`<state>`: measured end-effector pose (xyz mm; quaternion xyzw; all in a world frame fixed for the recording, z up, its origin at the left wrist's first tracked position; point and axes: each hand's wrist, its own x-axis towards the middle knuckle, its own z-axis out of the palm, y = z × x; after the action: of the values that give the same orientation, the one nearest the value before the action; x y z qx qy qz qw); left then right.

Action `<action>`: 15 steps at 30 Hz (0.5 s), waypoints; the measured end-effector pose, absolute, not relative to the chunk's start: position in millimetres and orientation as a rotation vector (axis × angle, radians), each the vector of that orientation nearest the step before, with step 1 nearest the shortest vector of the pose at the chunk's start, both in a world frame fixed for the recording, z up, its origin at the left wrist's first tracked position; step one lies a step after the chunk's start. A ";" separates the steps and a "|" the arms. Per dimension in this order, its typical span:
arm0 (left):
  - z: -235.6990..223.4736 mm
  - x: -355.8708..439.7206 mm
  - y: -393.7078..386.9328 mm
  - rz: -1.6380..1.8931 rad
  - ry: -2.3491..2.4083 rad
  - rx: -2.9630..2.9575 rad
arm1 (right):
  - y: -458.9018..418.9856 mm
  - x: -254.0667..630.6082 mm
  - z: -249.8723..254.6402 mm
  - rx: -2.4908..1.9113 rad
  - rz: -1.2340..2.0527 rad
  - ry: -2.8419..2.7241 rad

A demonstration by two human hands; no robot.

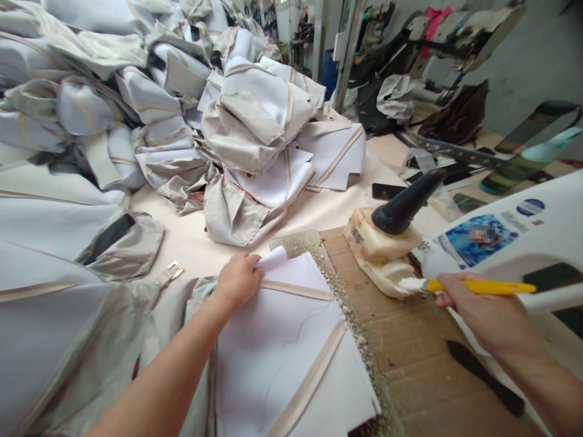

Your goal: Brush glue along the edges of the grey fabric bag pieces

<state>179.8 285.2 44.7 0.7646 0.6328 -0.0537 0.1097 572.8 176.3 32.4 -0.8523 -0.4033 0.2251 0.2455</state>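
Two hands, both busy! The right grip [473, 311] is closed around the yellow-handled brush [487, 287], out between three and four o'clock, white-coated bristles at the lip of the crusted tub [382, 255]. Touching or just over it? I can't tell from here. The left grip [237, 282], between seven and eight, has the near corner of the white panel [282, 340] pinched in a curl. That panel lies at six o'clock, beige strips along it.

My call: this is a loading stroke, and it wants restraint. Wipe the bristles on the lip, carry a thin coat, no drips. Keep that curl loose so no crease sets, and mind the grit [374, 367] along the panel's right edge; crumbs could stick in anything wet.

Outward now! A black horn-shaped piece [405, 206] tops the tub, and brown cardboard [410, 352] spreads below it. Around four o'clock, a dark blade-like tool [485, 377]. Writing? Only at three o'clock: the white jug [542, 243] wears a blue label [480, 237] with a purple oval and slanted lettering, too blurred for me to read. No brand I can name. From nine round to twelve, a great heap [255, 121] of grey-and-white pieces crowds the pale surface [191, 235].
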 end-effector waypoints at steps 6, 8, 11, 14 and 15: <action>65.5 193.1 297.8 -0.240 1.750 2.471 | 155.5 571.1 27.3 -2.108 0.686 -1.321; 65.3 201.5 296.5 -0.242 1.737 2.507 | 145.2 574.1 25.6 -2.084 0.756 -1.365; 53.3 220.3 279.2 -0.113 1.673 2.563 | 136.1 577.0 27.7 -2.101 0.771 -1.411; 34.0 242.5 252.8 -0.050 1.376 2.603 | 137.5 574.3 30.9 -2.135 0.762 -1.373; 27.8 249.1 245.5 -0.064 1.290 2.594 | 139.4 572.3 31.4 -2.145 0.753 -1.340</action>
<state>249.1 245.5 27.8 0.8886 0.4417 -0.0219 0.1216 572.3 139.4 31.4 -0.7874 -0.4918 0.2762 0.2487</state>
